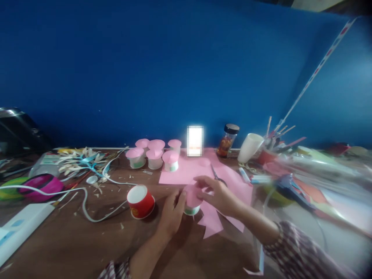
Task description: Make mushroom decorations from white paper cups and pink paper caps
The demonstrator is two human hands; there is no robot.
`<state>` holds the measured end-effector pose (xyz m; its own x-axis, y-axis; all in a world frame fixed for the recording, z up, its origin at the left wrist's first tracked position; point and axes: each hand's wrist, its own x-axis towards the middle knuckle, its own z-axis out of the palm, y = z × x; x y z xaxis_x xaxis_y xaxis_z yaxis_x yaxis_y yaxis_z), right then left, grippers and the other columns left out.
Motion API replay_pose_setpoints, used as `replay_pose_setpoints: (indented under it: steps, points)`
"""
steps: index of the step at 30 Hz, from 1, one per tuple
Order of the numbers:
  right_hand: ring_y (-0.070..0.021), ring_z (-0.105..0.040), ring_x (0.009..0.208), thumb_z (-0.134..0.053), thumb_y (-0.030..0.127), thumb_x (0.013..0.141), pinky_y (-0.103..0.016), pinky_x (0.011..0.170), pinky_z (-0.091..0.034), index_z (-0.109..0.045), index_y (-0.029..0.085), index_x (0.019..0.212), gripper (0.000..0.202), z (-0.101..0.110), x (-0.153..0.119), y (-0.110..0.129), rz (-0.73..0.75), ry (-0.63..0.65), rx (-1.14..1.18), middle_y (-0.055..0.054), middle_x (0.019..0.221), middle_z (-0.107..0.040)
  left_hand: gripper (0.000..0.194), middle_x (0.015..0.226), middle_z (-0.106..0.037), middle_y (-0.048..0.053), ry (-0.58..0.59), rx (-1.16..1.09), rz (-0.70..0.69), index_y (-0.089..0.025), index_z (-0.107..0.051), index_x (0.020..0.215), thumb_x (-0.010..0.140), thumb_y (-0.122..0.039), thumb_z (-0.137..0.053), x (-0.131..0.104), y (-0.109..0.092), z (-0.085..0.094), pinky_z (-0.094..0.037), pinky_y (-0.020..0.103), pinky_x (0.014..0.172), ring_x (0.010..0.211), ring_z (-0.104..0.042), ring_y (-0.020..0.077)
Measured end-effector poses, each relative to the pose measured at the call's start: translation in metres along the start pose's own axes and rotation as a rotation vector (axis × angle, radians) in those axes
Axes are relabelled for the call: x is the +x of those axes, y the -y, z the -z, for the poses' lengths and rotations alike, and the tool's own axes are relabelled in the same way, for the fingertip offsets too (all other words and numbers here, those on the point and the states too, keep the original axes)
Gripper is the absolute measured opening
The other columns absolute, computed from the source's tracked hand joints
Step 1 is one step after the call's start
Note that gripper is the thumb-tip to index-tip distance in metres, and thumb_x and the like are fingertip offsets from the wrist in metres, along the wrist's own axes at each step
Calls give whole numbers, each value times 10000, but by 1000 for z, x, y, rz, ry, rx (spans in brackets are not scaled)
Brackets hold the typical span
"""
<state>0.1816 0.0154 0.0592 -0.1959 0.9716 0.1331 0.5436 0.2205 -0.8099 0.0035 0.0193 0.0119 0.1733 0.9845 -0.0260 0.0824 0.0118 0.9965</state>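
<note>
A small white paper cup (pixel 192 210) with a green band stands in front of me on the table, topped by a round of pink paper (pixel 192 195). My left hand (pixel 172 211) is closed against the cup's left side, thumb near the paper's edge. From the right, my right hand (pixel 216 193) curls its thumb and fingers onto the right edge of the pink round. Jagged pink paper scraps (pixel 212 223) lie beside the cup. Behind my right hand are dark-handled scissors (pixel 217 176), partly hidden, on a pink sheet (pixel 174 177).
Several similar cups (pixel 155 158) with pink tops stand at the back. A red paper cup (pixel 141 201) sits left of my hands. A white cable (pixel 87 209) and power strip (pixel 24 228) lie left. Right are a jar (pixel 226 142), a white cup (pixel 250 148) and a glue gun (pixel 295 192).
</note>
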Motion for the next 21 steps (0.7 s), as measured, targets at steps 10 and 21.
replay_pose_setpoints:
  steps: [10,21]
  points:
    - [-186,-665,889,-610,223,849,-369,760,-586,-581,179,1180,335,-2,2,-11,6,-11,74,-93,1062,-678,403,1135,-686,102,-23,8,-40,-152,-655,1076,864,-454,-494,2,3,1,-465,335,874,1014,-623,243]
    - [-257,-586,1048,-833,233,593,-435,883,-508,-234,259,1460,1054,2,-13,-9,-53,164,-63,-130,1274,-541,382,1076,-701,83,40,-14,-77,-160,-644,1090,875,-435,-488,0,-3,2,-471,303,836,965,-629,223]
